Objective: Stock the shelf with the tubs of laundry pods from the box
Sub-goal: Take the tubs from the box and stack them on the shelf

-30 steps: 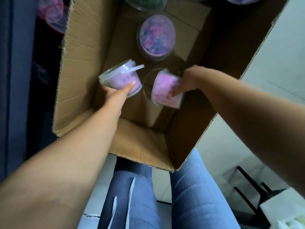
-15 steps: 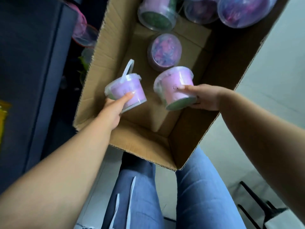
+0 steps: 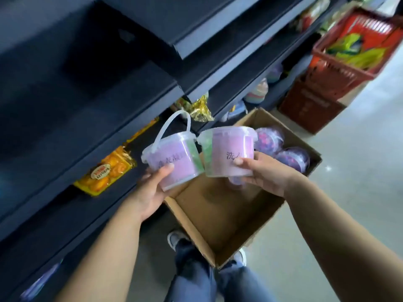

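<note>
— Dark shelving [image 3: 113, 110] on the left, cardboard box [image 3: 220, 214] on the floor beside it?
— Yes, with spare tubs [image 3: 292, 159] at its far end. Left hand [image 3: 150, 190] grips the handled tub [image 3: 174, 164], right hand [image 3: 265, 174] grips the second tub [image 3: 229, 149], side by side above the box.

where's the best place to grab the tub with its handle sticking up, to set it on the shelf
Grip the tub round its lower wall, from the near left and underneath, as the left hand does. The wall widens toward the lid, so it wedges into the grip; the second tub crowds its right, and the thin raised handle would likely let it swing.
</note>
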Demonstrator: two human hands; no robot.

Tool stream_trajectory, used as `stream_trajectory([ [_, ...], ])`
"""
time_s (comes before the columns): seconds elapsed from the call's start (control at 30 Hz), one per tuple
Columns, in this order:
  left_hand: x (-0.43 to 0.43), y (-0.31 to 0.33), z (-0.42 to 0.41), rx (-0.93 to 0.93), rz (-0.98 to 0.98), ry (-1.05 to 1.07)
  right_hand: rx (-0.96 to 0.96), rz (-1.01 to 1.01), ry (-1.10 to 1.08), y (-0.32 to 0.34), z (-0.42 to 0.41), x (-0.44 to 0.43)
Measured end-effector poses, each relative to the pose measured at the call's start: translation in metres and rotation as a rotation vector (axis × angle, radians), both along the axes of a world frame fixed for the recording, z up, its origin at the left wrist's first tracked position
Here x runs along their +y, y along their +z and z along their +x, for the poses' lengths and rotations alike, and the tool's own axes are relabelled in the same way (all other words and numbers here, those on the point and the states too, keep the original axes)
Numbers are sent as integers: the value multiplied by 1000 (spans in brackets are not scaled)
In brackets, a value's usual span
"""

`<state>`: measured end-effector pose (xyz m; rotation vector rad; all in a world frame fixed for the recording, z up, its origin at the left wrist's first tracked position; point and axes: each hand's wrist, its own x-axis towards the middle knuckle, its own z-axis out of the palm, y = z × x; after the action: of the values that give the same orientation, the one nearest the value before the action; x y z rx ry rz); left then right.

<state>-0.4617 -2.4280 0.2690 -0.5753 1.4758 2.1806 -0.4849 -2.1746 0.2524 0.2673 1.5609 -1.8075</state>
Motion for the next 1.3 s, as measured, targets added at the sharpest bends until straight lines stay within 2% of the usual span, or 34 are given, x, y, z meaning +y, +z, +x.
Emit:
stream_trajectory([
  [0.13,-17,65,28,144,48,67,197,-32,86,73,3,-17],
  [0.3,-51,125,53,282,-15,145,417,-65,190,135,4,-63],
  [0.67,-173,207,134,521,10,321,569,-170,390,217,39,-190],
  [0.83,-221,234,161,594,-100,371,640,-238,395,240,64,-248],
  [1.07,-234,255,146,672,-190,374,734,-327,317,262,68,-270],
  [1.3,-232,257,69,687,-312,387,827,-278,223,265,-4,-267],
])
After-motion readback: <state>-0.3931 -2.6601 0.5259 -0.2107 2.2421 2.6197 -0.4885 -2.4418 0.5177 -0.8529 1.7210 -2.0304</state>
